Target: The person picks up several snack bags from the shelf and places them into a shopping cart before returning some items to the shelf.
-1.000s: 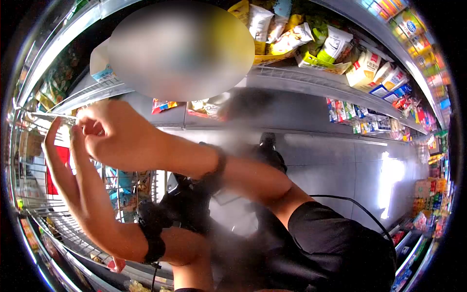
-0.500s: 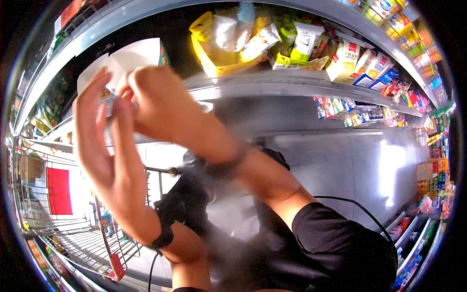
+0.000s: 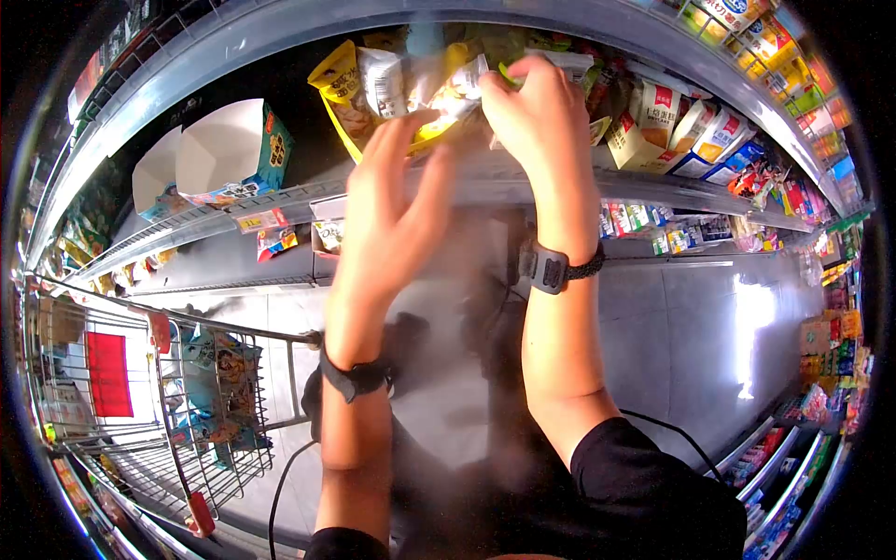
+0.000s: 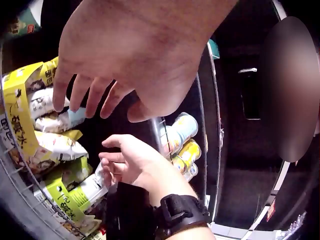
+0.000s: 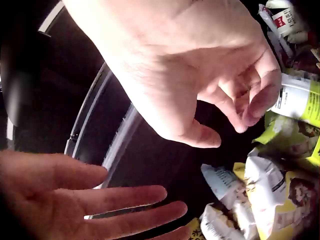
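In the head view my left hand (image 3: 387, 210) hovers, fingers spread, before a yellow display box (image 3: 345, 126) of snack bags on the shelf. My right hand (image 3: 546, 121) is farther right, by the green display box. From the left wrist, my left hand (image 4: 125, 55) holds nothing, its fingers hanging apart above the bags. The right wrist view shows my right hand (image 5: 190, 75) with fingers loosely bent and thumb apart, nothing visibly held, beside a white-and-green packet (image 5: 295, 97); whether it touches the packet, I cannot tell. Black straps circle both wrists.
Two white-lined teal boxes (image 3: 224, 154) stand at the shelf's left. Below left is a wire shopping cart (image 3: 201, 504) with blue packages (image 3: 210, 383) behind its bars. Cartons of packs (image 3: 649, 131) line the shelf to the right, above a lower shelf with small packs (image 3: 630, 220).
Both hands have moved rightward from above the cart to the snack boxes, and they have drawn apart. The head view has shifted, so the teal boxes now show fully.
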The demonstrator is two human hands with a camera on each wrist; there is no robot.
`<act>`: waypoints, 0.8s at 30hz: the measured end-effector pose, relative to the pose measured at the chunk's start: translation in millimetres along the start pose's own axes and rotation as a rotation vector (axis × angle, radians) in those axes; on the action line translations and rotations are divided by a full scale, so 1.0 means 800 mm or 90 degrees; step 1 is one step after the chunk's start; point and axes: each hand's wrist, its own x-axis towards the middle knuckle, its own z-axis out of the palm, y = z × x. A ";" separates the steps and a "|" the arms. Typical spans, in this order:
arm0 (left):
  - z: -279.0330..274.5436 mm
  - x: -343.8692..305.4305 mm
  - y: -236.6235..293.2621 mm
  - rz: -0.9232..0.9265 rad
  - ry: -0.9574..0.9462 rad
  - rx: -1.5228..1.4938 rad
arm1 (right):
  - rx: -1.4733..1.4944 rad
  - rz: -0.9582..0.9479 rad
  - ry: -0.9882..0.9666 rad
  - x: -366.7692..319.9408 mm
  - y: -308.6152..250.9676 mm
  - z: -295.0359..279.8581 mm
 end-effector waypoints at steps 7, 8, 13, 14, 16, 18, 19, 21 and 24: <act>0.050 0.019 -0.019 0.003 -0.016 -0.083 | 0.086 0.069 -0.210 0.006 0.024 0.010; 0.055 0.021 -0.027 0.009 -0.011 -0.068 | 0.103 0.057 -0.209 0.007 0.026 0.011; 0.061 0.030 -0.028 -0.018 0.026 -0.121 | 0.239 0.001 -0.175 0.006 0.031 0.026; 0.060 0.031 -0.026 -0.024 0.027 -0.126 | 0.259 -0.007 -0.184 0.007 0.030 0.026; 0.060 0.032 -0.022 -0.020 0.031 -0.159 | 0.300 -0.024 -0.202 0.009 0.025 0.024; 0.054 0.032 -0.014 0.005 0.044 -0.140 | 0.297 -0.022 -0.195 0.007 0.011 0.011; 0.052 0.031 -0.011 0.017 0.050 -0.146 | 0.295 -0.021 -0.192 0.005 0.002 0.003; 0.047 0.028 -0.003 0.043 0.065 -0.158 | 0.293 -0.009 -0.182 0.000 -0.014 -0.009; 0.034 0.022 0.013 0.092 0.082 -0.154 | 0.331 -0.042 -0.146 -0.007 -0.027 -0.018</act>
